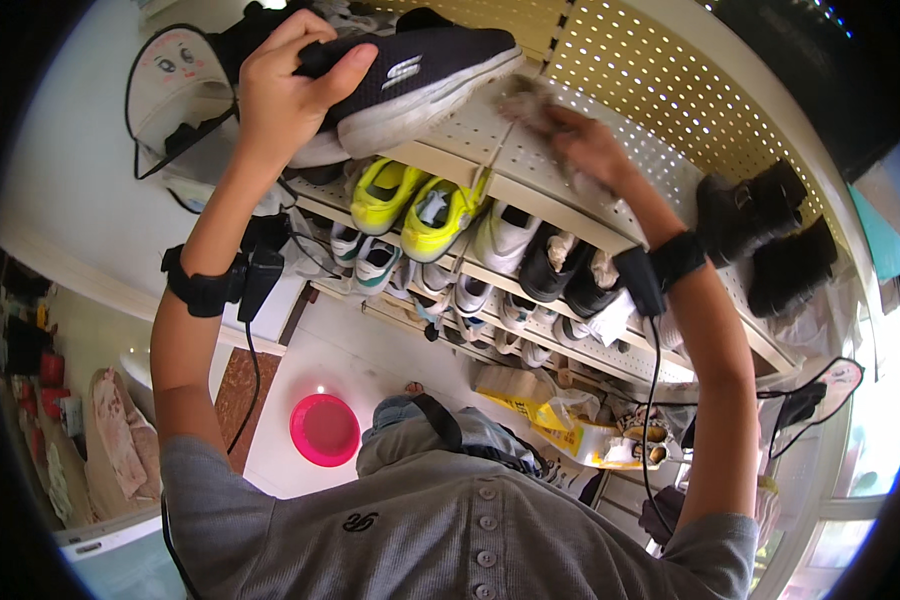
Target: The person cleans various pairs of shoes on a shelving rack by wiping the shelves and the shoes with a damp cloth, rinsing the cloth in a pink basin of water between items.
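Note:
My left hand (292,82) grips a pair of black Skechers shoes (420,71) with thick white soles by their heel end, above the left part of the upper shelf. To the right, my right hand (589,146) is closed around a crumpled, greyish-brown cloth (529,105), blurred by motion, over the perforated metal shelf (487,142). A band with a black device sits on each forearm. Just below the held shoes, a pair of neon yellow shoes (439,221) stands on the shelf beneath.
Black boots (750,202) stand at the shelf's right end. Lower shelves hold many shoes, including white (504,236) and black (547,262) ones. A pink basin (324,430) is on the floor. Yellow bags (555,412) lie under the shelves. Cables hang from both forearm devices.

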Demonstrator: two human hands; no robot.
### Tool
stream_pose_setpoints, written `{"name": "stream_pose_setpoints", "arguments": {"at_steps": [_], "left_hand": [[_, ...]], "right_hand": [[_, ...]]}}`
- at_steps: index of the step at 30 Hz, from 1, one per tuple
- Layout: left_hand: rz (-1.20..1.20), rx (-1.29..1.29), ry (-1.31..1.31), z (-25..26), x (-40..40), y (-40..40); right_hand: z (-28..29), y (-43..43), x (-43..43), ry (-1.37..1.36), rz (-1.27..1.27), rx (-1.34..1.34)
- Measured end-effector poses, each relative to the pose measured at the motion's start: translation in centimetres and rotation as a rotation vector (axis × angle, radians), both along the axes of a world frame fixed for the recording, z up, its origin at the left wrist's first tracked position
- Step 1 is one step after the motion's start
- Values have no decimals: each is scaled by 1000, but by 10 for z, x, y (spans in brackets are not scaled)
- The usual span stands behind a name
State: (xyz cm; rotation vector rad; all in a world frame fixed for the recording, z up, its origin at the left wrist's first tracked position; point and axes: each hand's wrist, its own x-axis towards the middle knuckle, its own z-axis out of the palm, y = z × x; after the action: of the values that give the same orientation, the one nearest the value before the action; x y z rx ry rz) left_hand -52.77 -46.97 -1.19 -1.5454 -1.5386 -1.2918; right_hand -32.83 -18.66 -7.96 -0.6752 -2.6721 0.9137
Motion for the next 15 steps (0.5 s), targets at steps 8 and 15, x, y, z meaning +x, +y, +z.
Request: {"name": "stream_pose_setpoints", "arguments": {"at_steps": [8,15], "left_hand": [[-182,42,169,11,62,106],[-328,-17,228,-23,138,190]], "right_hand": [[-4,-83,102,233,181,314],[-27,-61,238,275,-140,628]]}}
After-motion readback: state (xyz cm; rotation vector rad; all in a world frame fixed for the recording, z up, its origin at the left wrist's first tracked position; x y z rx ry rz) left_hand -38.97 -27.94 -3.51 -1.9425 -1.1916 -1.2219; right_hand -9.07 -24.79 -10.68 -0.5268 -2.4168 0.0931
